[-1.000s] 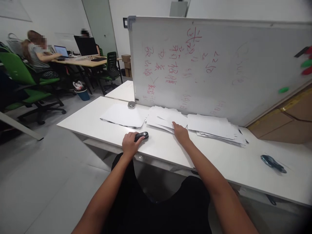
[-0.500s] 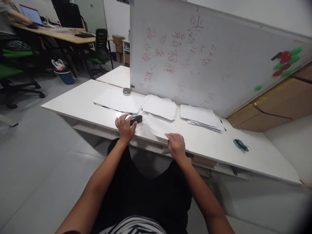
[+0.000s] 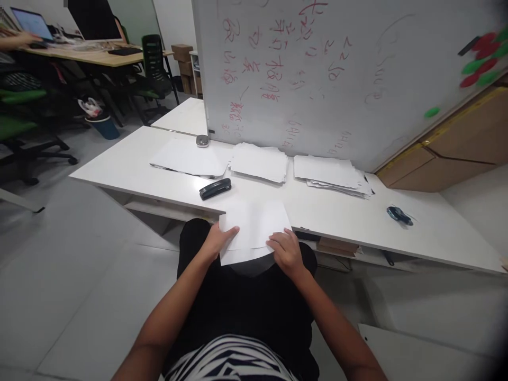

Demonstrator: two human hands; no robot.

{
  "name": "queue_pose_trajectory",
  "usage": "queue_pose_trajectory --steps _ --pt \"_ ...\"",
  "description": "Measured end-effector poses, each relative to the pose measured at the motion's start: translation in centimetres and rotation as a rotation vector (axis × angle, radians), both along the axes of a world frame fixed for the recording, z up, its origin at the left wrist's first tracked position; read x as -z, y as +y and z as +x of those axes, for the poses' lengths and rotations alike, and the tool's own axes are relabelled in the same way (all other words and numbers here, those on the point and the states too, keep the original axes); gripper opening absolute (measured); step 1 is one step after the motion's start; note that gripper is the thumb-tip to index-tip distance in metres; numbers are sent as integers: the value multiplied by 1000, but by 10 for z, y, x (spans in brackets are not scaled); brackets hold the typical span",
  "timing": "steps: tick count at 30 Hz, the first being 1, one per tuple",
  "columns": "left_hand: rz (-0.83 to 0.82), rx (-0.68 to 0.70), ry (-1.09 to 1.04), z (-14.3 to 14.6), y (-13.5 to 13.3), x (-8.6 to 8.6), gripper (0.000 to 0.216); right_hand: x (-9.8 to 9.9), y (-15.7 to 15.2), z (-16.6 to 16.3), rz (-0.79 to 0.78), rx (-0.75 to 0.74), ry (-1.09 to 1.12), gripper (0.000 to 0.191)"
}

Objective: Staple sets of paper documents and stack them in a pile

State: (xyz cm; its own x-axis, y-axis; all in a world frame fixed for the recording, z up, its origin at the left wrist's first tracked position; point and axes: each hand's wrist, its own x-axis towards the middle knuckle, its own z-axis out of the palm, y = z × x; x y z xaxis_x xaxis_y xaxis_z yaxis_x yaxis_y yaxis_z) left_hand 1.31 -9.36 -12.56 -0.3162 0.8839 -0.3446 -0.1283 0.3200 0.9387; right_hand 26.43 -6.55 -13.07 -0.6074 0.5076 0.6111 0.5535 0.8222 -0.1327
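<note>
Sheets of white paper (image 3: 256, 227) hang over the desk's front edge, above my lap, one edge showing below another. My left hand (image 3: 217, 239) grips their left side, thumb on top. At the right side, my right hand (image 3: 286, 247) pinches the same sheets with its fingers on top. A black stapler (image 3: 215, 188) lies on the desk behind my left hand, touched by neither hand. Farther back are a paper stack (image 3: 260, 163) in the middle, another stack (image 3: 327, 173) to the right and a flat pile of sheets (image 3: 186, 157) to the left.
A whiteboard (image 3: 278, 79) with red writing stands along the back of the white desk (image 3: 119, 153). A computer mouse (image 3: 202, 141) sits near its left corner. At the right lies a dark blue object (image 3: 399, 216). Another person's arm (image 3: 19, 39) shows at the far left desk.
My left hand has let go of the stapler, which now lies on the desk, and has taken the paper's left side. The sheets have come toward me and lie flatter between both hands.
</note>
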Motion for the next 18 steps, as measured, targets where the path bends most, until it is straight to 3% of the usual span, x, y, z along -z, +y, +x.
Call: queue_pose_trajectory --steps 5,8,12,15,18 --pt "151 40 247 4 3 -10 48 -11 1 23 -213 84 -134 41" --pt "294 127 366 4 12 -37 41 -41 20 42 -424 191 90 60" --pt "502 233 406 8 41 -81 39 -90 65 46 -590 153 490 100" --pt "589 225 468 12 68 -93 38 -107 97 32 -682 81 691 93" --pt "576 190 429 11 88 -82 41 -97 115 13 -753 65 841 77"
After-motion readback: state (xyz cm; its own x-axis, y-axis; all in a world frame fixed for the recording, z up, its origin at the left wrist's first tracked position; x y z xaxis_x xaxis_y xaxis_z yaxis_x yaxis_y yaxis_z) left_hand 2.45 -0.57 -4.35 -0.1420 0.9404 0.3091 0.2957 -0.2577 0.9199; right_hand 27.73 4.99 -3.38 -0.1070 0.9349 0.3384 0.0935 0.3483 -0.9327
